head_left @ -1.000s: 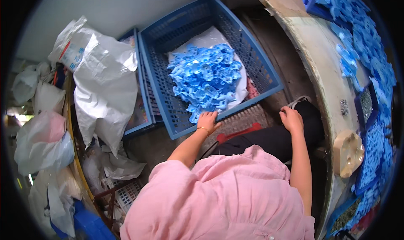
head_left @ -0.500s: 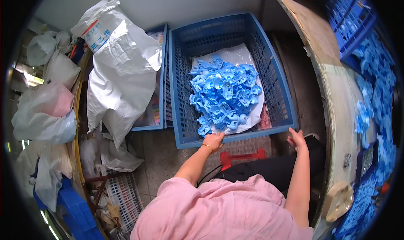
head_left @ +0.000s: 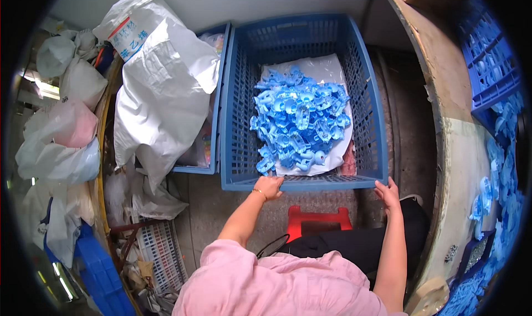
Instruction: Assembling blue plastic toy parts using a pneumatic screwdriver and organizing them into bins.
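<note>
Blue basket (head_left: 332, 183) is standing toward one o'clock (pale-blue parts (head_left: 302, 119) heaped inside). Left hand (head_left: 269, 187) is grasping its rim at seven o'clock; right hand (head_left: 389, 195) is touching its five-o'clock corner, grip unclear.

A plastic crate (head_left: 332, 183) stands before the person, the left hand (head_left: 269, 187) on its near rim, the right hand (head_left: 388, 194) at its near right corner. Inside, moulded parts (head_left: 299, 116) lie heaped on a sheet (head_left: 339, 72). Left, a large sack (head_left: 166, 88) lies over a second crate (head_left: 197, 170). A stool (head_left: 295, 219) sits behind the near rim; right runs a workbench (head_left: 465, 149).
</note>
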The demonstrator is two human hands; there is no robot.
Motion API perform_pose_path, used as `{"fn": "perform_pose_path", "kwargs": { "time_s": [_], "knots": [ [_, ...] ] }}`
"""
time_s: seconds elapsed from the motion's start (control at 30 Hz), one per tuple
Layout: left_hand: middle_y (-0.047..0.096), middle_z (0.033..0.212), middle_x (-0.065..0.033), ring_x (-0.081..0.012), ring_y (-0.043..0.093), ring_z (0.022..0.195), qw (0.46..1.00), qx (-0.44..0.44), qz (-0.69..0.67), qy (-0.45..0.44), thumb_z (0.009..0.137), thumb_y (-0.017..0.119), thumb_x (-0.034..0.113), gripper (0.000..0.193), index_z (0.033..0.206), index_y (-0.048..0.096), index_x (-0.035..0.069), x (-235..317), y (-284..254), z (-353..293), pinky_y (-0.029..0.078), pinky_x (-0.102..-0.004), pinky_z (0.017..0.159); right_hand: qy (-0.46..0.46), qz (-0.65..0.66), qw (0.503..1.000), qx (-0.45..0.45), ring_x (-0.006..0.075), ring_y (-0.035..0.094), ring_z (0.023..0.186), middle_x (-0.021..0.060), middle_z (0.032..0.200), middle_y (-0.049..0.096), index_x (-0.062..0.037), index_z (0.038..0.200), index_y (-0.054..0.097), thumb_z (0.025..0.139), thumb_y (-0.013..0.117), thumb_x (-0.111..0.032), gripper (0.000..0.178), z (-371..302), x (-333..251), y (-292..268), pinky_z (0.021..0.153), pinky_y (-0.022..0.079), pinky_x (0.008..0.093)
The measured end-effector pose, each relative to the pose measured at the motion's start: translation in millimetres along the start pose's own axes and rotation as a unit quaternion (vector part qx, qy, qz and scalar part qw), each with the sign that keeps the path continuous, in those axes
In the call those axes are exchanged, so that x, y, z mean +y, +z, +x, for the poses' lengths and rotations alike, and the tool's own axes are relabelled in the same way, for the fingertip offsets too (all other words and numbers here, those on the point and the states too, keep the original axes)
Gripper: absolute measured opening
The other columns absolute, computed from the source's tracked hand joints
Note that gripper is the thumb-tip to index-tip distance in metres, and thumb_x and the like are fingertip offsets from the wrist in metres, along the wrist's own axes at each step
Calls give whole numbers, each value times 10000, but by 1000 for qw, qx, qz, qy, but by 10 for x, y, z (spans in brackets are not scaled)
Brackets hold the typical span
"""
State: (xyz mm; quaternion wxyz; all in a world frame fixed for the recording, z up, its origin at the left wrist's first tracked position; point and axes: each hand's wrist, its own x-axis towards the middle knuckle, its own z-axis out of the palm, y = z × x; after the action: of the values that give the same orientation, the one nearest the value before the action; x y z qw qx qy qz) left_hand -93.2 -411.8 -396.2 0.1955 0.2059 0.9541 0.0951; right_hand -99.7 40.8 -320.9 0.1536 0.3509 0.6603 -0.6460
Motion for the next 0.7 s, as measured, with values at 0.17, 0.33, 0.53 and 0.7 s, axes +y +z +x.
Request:
{"fn": "perform_pose_path", "kwargs": {
  "time_s": [0.17, 0.33, 0.53, 0.7],
  "knots": [
    [689, 854, -124, -312, 678, 745, 1000, 1, 8, 14, 702, 726, 396, 386, 909, 593, 99, -104, -289, 139, 535, -437, 628, 9, 48, 998, -32, 97, 597, 790, 3, 877, 549, 0, 1396, 377, 820, 753, -133, 701, -78, -197, 77, 768, 527, 235],
    [684, 821, -114, -309, 679, 746, 1000, 13, 3, -3, 748, 686, 424, 366, 883, 592, 96, -131, -380, 119, 538, -439, 626, 30, 40, 997, -59, 130, 616, 954, 56, 1116, 595, -32, 1326, 440, 873, 692, -137, 529, -105, -287, 134, 853, 518, 253],
    [685, 821, -115, -306, 681, 756, 1000, 16, 6, 1, 786, 651, 458, 384, 883, 590, 91, -147, -337, 90, 539, -437, 635, 52, 51, 996, -58, 161, 618, 1019, 103, 1196, 572, 6, 1418, 328, 878, 682, -120, 658, -137, -296, 131, 899, 514, 267],
    [686, 821, -115, -303, 681, 773, 1000, 16, 13, 13, 795, 640, 477, 402, 888, 597, 88, -107, -395, 136, 542, -431, 656, 34, 51, 997, -47, 174, 613, 1027, 139, 1246, 527, 39, 1491, 148, 863, 700, -101, 848, -102, -219, 66, 911, 512, 261]
  ]
}}
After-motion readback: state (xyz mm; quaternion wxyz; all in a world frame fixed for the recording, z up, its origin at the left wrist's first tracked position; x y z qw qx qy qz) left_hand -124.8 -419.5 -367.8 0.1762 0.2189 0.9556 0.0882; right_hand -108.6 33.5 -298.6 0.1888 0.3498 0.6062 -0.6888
